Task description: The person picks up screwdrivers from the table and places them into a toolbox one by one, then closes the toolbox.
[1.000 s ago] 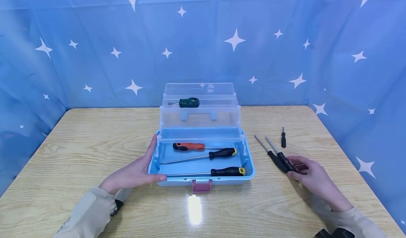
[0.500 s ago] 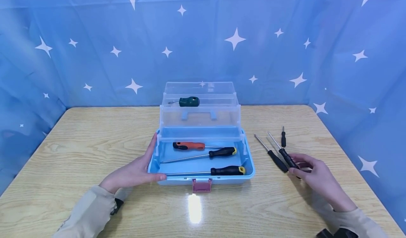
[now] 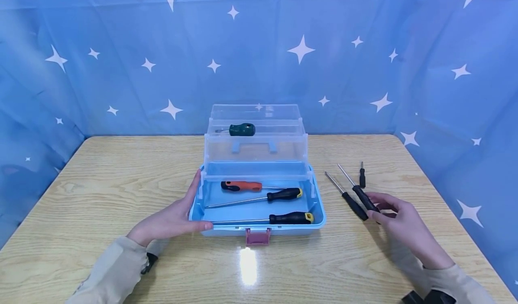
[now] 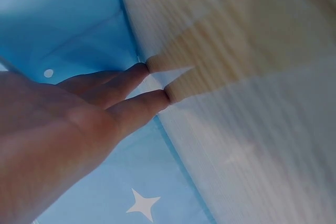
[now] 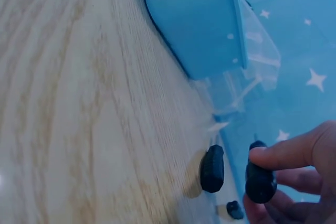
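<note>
My left hand (image 3: 171,223) rests against the left side of a light blue toolbox (image 3: 291,233), thumb along its front rim. Its fingers (image 4: 131,114) look straight in the left wrist view. With thumb and fingers, my right hand (image 3: 400,223) pinches the handle end of a black screwdriver (image 3: 363,197), its metal shaft pointing away to the back left. Just left of it a second black screwdriver (image 3: 354,206) lies on the table. Behind them is a small black screwdriver (image 3: 362,178).
Inside the toolbox are an orange-and-black screwdriver (image 3: 243,186) and two black screwdrivers with yellow ends, one midway (image 3: 283,194) and one (image 3: 289,218) at the front. A green stubby screwdriver (image 3: 242,129) sits in the raised clear tray. A purple latch (image 3: 257,237) hangs in front.
My right hand has drawn the pinched screwdriver up and apart from the one beside it, and its tip has shifted toward the back. The left hand and toolbox have stayed put.
</note>
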Demonstrator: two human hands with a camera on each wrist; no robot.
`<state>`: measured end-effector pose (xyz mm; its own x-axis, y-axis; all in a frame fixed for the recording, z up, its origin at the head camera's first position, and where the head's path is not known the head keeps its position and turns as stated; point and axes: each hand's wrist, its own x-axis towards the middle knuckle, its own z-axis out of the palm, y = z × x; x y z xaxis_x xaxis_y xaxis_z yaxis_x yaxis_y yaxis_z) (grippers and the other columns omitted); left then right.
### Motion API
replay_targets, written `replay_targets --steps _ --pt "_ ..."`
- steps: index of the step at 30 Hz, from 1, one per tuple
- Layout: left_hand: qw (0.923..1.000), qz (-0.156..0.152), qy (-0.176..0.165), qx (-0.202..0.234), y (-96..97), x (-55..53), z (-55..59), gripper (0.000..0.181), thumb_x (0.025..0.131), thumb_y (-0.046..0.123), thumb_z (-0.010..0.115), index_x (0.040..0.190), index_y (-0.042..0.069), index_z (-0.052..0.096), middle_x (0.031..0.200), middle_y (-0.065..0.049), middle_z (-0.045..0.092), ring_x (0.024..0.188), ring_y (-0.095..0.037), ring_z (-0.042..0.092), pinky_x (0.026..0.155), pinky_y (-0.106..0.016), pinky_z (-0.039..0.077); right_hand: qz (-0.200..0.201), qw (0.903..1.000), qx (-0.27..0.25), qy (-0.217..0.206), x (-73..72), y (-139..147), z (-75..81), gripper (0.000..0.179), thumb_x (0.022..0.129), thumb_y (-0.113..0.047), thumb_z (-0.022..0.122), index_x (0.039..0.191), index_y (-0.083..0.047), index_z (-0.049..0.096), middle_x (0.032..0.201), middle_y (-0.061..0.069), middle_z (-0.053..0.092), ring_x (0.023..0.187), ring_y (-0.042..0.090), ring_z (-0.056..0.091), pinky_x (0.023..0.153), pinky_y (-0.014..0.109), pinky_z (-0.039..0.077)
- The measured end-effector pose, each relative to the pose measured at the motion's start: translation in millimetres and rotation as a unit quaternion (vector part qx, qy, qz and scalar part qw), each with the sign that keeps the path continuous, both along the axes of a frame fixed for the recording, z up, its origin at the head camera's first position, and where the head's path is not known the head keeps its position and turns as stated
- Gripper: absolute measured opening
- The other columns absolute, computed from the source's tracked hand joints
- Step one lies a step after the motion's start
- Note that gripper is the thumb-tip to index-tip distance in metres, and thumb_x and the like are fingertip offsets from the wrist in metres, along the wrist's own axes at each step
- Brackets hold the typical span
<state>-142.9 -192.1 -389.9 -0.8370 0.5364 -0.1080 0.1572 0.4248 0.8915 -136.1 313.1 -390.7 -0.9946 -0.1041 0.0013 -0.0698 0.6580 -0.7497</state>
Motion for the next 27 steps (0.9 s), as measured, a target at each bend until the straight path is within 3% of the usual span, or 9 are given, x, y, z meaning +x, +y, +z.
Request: replay_targets --steps 6,13,27 --pt "1.0000 0.001 0.002 -0.005 -0.1 -0.4 0.0 0.118 0.085 0.035 0.074 0.150 0.028 -0.024 0.159 -0.020 -0.002 0.140 -0.048 0.012 0.103 -0.066 0.025 -0.002 0.9999 -0.011 -0.006 0.5 -2.5 4.6 0.047 0.094 -0.014 0.065 0.136 0.001 0.052 0.122 0.022 0.057 0.087 0.004 0.061 0.066 0.022 0.052" --pt "0.9999 0.004 -0.003 -0.011 0.1 -0.1 1.3 0.119 0.085 0.036 0.074 0.150 0.026 -0.024 0.159 -0.020 -0.003 0.140 -0.048 0.011 0.103 -0.066 0.025 0.001 0.9998 -0.007 0.021 -0.1 -5.8 7.0 0.043 0.093 -0.013 0.066 0.133 -0.001 0.057 0.124 0.021 0.057 0.093 -0.007 0.054 0.073 0.015 0.051" --pt "1.0000 -0.003 -0.004 0.006 -0.3 -0.1 0.5 0.117 0.086 0.033 0.074 0.150 0.028 -0.025 0.159 -0.019 -0.002 0.140 -0.048 0.012 0.103 -0.065 0.025 0.007 0.9994 -0.010 0.032 -6.2 -13.3 16.2 0.044 0.095 -0.016 0.065 0.135 -0.001 0.056 0.128 0.024 0.055 0.096 -0.012 0.051 0.075 0.011 0.049"
